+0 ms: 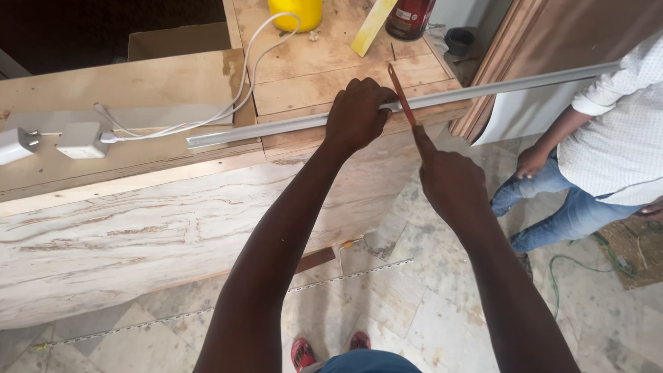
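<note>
A: Left hand (356, 114)?
B: Palm down, fingers curled shut over a long grey metal strip (276, 128), pinning it to the wooden bench (324, 86) near the front edge.

A: How does the strip lie?
B: Lengthwise along that front edge. Its left end rests on the lower plywood surface to the left; its right end runs out past the bench's right corner into open air, toward a second person (608, 138).

A: Right hand (449, 181)?
B: Closed around the handle end of a thin red hacksaw blade (402, 95), forefinger stretched along it. The blade crosses the strip just right of the left hand, tilted, tip pointing toward the back of the bench. Touching the strip, by the look of it.

A: The other person?
B: Stands off the right corner, white patterned shirt, blue jeans, one hand hanging at the thigh. Not touching the strip that I can see.

A: Rest of the bench?
B: At the back edge: a yellow container (297, 12), a dark red can (409, 17), a yellow-green flat stick (371, 27) leaning between them. On the lower surface at left, two white power adapters (52, 141) with a white cable (235, 90) looping up toward the yellow container.

A: Below?
B: A pale wood-grain panel (138, 235) faces the bench front. Marble-pattern floor tiles, a long piano hinge strip (207, 311) lying on them, a green cable (573, 266) at right. The wearer's red shoes (331, 345) show at the bottom edge.
</note>
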